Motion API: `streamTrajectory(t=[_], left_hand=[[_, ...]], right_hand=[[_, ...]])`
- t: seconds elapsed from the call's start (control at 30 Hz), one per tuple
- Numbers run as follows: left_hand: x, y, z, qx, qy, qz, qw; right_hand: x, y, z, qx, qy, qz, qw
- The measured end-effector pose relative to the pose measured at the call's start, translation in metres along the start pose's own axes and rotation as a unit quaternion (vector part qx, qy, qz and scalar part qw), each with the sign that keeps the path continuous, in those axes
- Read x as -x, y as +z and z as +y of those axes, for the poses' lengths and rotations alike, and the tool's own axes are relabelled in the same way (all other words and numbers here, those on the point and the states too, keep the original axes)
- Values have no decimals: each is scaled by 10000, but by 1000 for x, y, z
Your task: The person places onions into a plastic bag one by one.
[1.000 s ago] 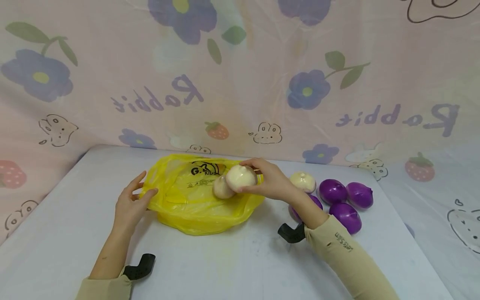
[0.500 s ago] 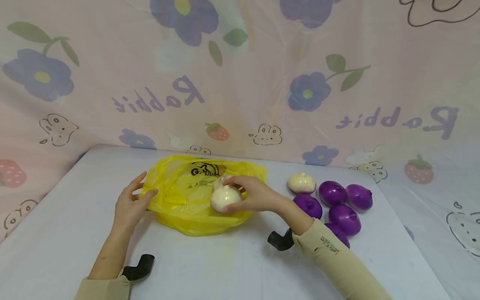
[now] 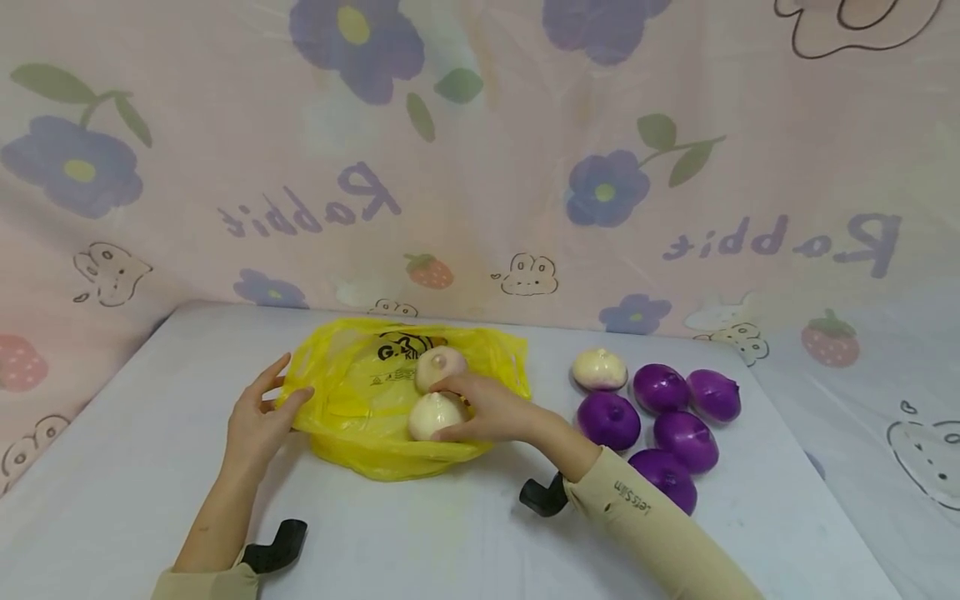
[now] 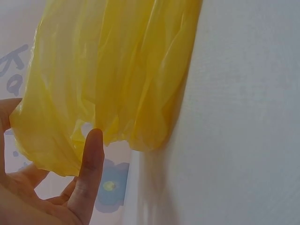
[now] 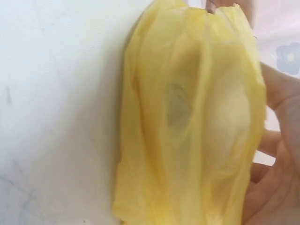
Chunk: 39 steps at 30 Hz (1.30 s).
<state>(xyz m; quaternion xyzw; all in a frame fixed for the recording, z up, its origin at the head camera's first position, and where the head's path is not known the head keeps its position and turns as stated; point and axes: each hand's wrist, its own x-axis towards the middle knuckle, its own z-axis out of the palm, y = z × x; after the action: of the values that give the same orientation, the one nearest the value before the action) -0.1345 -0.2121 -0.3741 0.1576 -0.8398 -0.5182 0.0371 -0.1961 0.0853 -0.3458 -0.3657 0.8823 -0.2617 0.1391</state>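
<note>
A yellow plastic bag (image 3: 352,454) lies with its mouth spread wide on the table. My left hand (image 3: 255,421) holds its left rim; in the left wrist view the thumb (image 4: 90,178) is in front of the yellow film and fingers are behind. Inside the mouth, my right hand (image 3: 487,408) grips a shiny white onion (image 3: 431,417) between thumb and fingers. Just behind it another white onion (image 3: 441,365) sits in the bag. From the right wrist, the bag's wall (image 5: 187,140) covers the gripped onion, which shows only as a pale round shape.
Right of the bag, a third white onion (image 3: 600,369) rests beside several purple onions, among them a near one (image 3: 667,479) partly behind the right sleeve (image 3: 637,517). A printed rabbit curtain (image 3: 480,183) hangs behind the white table (image 3: 405,542).
My right hand has moved left and down with the white onion, from above the bag's right side into its mouth. The onion behind shows more fully now. My left hand keeps its place.
</note>
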Motion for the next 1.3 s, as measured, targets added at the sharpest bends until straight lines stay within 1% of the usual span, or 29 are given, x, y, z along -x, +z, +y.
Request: streamTrajectory(t=[0.13, 0.3, 0.47, 0.6, 0.77, 0.93, 1.1, 1.2, 1.3], left_hand=[[1, 0, 0, 6, -27, 9, 10000], [1, 0, 1, -18, -5, 57, 10000], [1, 0, 0, -33, -17, 39, 10000], [2, 0, -1, -27, 15, 34, 10000], [2, 1, 0, 34, 36, 41, 10000], [2, 2, 0, 66, 63, 51, 9999], [2, 2, 0, 84, 74, 57, 9999], [2, 1, -1, 109, 92, 52, 9999], [2, 1, 0, 78, 108, 74, 9999]], right_hand=[[0, 4, 0, 186, -58, 23, 9998], [3, 4, 1, 142, -54, 124, 9998], [7, 1, 4, -213, -27, 421, 9989], [10, -5, 6, -602, -76, 775, 9951], [14, -13, 9, -908, 57, 1257, 9879], [22, -20, 17, -1150, 204, 1827, 9762], [32, -24, 34, -1080, 149, 2400, 9646], [39, -26, 44, -1093, 119, 2619, 9588], [46, -28, 50, -1061, 242, 2770, 9547]])
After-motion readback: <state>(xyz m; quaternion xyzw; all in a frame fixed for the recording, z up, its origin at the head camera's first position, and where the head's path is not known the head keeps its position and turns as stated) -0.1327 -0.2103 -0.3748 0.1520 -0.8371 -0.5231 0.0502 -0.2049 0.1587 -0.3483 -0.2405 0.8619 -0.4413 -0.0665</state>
